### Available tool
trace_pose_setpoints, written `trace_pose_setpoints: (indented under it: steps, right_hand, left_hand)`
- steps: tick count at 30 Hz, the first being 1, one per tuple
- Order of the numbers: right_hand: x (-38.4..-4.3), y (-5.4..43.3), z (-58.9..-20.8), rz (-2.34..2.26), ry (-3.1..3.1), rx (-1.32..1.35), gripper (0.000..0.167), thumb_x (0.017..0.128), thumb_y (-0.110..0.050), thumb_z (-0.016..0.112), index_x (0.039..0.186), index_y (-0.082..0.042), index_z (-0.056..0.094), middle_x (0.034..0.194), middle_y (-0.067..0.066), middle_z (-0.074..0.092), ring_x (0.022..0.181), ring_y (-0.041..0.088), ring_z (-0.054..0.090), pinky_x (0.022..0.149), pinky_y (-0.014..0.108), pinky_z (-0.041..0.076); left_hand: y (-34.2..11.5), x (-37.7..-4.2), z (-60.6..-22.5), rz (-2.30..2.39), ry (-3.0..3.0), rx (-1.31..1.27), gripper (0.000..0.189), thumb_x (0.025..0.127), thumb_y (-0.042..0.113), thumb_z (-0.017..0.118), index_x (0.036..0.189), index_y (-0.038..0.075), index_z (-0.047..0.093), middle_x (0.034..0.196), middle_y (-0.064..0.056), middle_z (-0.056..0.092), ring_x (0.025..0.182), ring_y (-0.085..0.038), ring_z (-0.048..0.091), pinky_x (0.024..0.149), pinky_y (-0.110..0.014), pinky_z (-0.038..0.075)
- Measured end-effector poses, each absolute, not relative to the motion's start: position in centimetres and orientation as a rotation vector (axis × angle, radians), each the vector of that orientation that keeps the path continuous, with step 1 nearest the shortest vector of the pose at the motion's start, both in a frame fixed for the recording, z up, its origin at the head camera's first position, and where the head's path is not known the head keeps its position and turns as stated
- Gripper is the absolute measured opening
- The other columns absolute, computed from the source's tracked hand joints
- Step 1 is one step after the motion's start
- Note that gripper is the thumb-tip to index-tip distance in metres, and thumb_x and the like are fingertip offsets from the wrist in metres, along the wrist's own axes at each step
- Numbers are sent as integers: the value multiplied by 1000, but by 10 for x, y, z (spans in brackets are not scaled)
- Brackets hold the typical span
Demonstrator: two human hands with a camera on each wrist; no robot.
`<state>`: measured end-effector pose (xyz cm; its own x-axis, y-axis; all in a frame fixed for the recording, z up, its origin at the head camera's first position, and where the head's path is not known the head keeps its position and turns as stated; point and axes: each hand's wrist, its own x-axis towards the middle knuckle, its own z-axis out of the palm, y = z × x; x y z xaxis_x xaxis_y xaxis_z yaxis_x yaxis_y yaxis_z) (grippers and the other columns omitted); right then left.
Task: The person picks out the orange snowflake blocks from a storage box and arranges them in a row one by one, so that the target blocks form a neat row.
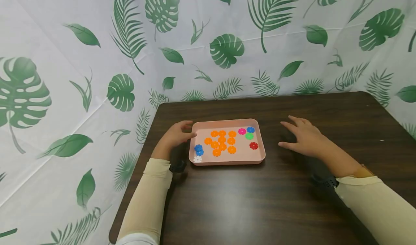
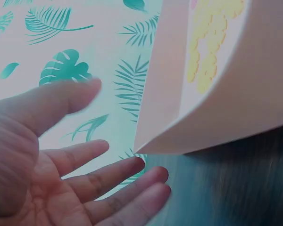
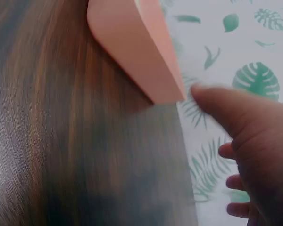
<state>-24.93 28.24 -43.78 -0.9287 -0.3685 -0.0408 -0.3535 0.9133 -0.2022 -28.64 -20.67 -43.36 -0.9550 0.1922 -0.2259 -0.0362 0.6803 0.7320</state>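
A shallow pink tray (image 1: 227, 163) lies on the dark table, holding flat, notched plastic discs. Several orange discs (image 1: 222, 140) spread over its middle. At its left end are blue discs (image 1: 199, 150) that overlap and a white disc (image 1: 197, 159). Toward the right lie a pink disc (image 1: 242, 131), another blue disc (image 1: 250, 129), a green disc (image 1: 249, 136) and a red disc (image 1: 254, 145). My left hand (image 1: 176, 135) is beside the tray's left end, fingers spread and holding nothing; contact with the rim is unclear. Off the tray's right side, my right hand (image 1: 305, 138) hovers apart, fingers extended, holding nothing.
The dark wood-grain table (image 1: 234, 205) has rounded corners and reaches back to a white leaf-print cloth (image 1: 195, 64), which also hangs along the left side. Dark bands (image 1: 177, 166) are around both wrists.
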Motion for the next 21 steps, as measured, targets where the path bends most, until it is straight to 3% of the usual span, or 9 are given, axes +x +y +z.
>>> trace_pose_setpoints:
  steps: [3,7,10,14,21]
  right_hand:
    - [-247,276,-437,-393,2973,-603,86,92,-52,73,156,-5,43,160,29,32,144,55,29,109,78,28]
    - [-251,265,-431,-519,2962,-683,71,90,-37,80,147,-2,54,145,25,52,132,46,49,105,68,43]
    - [-258,253,-427,-608,2974,-770,60,89,-29,82,139,-2,62,130,20,63,117,39,62,95,59,54]
    - [-267,237,-425,-688,2970,-849,51,89,-22,83,132,-2,68,120,16,68,106,33,66,83,51,60]
    - [-286,195,-425,-712,2869,-804,49,88,-25,83,131,-5,70,112,12,67,97,30,61,80,43,62]
  left_hand:
    - [-205,-285,-438,1199,2607,65,66,94,26,75,153,12,50,145,-15,59,101,-29,73,99,-49,56]
    - [-205,-284,-448,1236,2626,-16,57,94,23,75,147,11,57,137,-13,65,106,-28,70,101,-49,54]
    - [-208,-284,-458,1277,2656,-67,53,93,21,75,144,11,61,130,-12,68,108,-29,69,99,-47,55]
    - [-206,-287,-466,1321,2705,-100,51,92,18,75,141,11,64,122,-12,71,99,-27,72,93,-43,59]
    - [-197,-290,-470,1398,2727,-87,47,88,16,76,134,10,69,114,-11,73,96,-26,70,88,-40,61]
